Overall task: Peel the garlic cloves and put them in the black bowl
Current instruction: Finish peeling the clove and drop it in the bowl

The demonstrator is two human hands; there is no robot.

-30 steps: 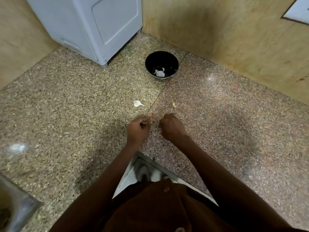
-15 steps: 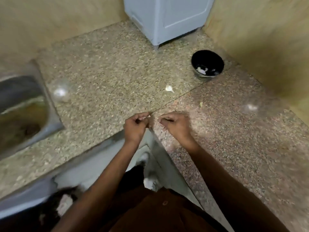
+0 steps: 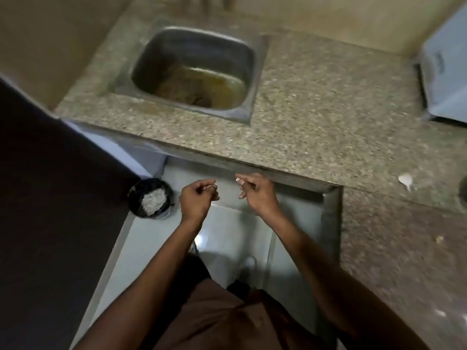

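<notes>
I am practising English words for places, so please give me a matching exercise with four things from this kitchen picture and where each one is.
Things:
1. metal sink
2. dark round bin
3. garlic clove
4. pale blue appliance

Places:
A. lying on the counter, right side, near its front edge
B. on the floor
C. sunk into the counter, at the back
D. standing on the counter, top right corner of the picture

Pairs: 1-C, 2-B, 3-A, 4-D

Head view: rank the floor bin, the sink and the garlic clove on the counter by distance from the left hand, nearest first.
1. Floor bin, just left of the left hand, below the counter.
2. Sink, ahead, set into the counter.
3. Garlic clove, far right on the counter.
</notes>
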